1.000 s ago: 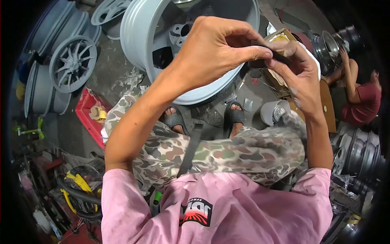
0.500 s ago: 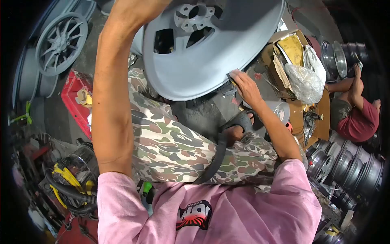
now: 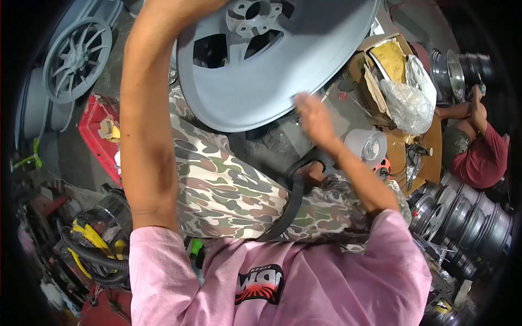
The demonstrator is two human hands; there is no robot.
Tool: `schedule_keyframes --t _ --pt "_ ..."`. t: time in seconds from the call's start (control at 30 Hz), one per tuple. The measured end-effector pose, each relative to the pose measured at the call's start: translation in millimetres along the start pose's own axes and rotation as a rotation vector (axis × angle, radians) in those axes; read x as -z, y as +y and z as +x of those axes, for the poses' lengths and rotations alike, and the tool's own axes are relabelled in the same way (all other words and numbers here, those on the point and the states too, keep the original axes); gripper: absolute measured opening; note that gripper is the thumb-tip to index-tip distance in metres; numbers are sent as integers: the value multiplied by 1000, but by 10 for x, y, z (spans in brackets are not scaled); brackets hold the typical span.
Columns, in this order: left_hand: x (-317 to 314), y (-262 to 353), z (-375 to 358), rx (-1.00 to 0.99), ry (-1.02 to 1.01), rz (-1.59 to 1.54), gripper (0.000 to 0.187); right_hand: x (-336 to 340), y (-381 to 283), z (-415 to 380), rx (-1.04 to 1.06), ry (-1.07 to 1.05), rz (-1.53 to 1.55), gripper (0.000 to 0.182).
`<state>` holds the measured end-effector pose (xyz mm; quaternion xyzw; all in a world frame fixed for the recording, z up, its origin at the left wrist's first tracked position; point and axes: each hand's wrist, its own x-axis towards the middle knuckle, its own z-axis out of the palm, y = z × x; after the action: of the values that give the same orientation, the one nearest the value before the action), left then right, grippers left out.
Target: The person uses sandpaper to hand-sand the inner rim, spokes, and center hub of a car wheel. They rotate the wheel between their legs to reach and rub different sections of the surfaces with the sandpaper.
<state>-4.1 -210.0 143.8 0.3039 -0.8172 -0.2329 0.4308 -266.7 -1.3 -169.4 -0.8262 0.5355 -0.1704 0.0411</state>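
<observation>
A large grey-coated car wheel rim (image 3: 244, 100) leans in front of me, its hub and spoke openings near the top edge. My right hand (image 3: 315, 119), smeared by motion, is closed around a small dark pad with a yellowish edge (image 3: 297, 101), which looks like a sanding pad. That pad is at the rim's lower right lip. My left arm reaches up across the rim's left side. Only the wrist end of my left hand (image 3: 187, 6) shows at the top edge; its fingers are out of sight.
Another grey wheel (image 3: 76, 60) stands at the upper left, above a red crate (image 3: 92, 127). On the right are an open cardboard box (image 3: 364, 76) with plastic wrap, stacked wheels (image 3: 473, 223) and a seated person (image 3: 481, 163). A black hose (image 3: 103, 261) lies lower left.
My right hand has moved slightly left and down along the lip with the small pad. The rim has shifted left and a little up in view. My left arm remains raised.
</observation>
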Motion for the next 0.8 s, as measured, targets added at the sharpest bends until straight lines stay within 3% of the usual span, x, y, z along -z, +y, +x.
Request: schedule_keyframes --t 0.1,0.13,0.2,0.3,0.37,0.43,0.5,0.57,0.63,0.7,0.77,0.8 --pt "55 135 -4 -19 -19 37 30 109 -500 111 -47 -95 366 51" --pt "65 159 -7 -2 -28 28 30 168 -373 109 -58 -96 371 51" --pt "29 148 5 30 -14 48 30 324 218 179 96 -117 -142 50" --pt "32 168 -15 85 -1 73 29 252 65 262 -165 -179 -48 52" --pt "36 109 44 84 2 77 29 73 -525 154 -60 7 151 48" --pt "-2 2 54 -193 77 94 28 239 -623 272 -54 -47 281 43" --pt "49 150 -10 -141 47 102 28 313 -56 244 57 -119 150 40" --pt "195 381 -60 57 -118 30 27 410 286 383 45 -62 -116 39" --pt "59 204 -24 38 -38 22 26 172 -66 277 -114 -167 95 39" --pt "19 105 -20 17 43 22 26 159 -700 297 -67 -33 356 39" --pt "21 92 -82 -139 130 83 25 288 -625 336 44 -5 359 46" --pt "31 161 -102 -130 116 71 25 341 -437 298 13 -79 216 48"
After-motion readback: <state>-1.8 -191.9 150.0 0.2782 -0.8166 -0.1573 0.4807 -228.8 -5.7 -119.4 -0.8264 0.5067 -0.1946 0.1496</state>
